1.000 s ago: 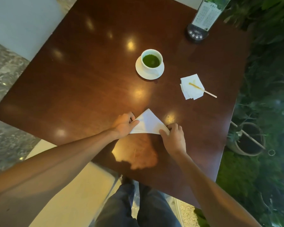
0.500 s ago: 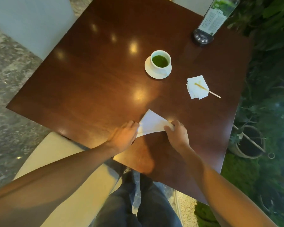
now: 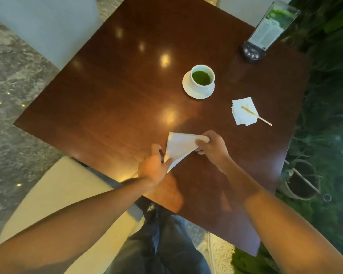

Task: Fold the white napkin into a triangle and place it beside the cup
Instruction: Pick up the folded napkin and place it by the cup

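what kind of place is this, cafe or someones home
Probably a cafe or tea house. A standing menu card on a base with call buttons sits at the table corner, a cup of green drink rests on a saucer, and potted plants line the side.

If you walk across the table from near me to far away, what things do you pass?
left hand → folded white napkin → stir stick on the small napkins → cup of green drink → menu stand

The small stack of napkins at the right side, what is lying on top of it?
A thin wooden stick lies across the napkin stack, one end reaching out over the table. A yellowish stain shows beside it. What is under the stack is covered.
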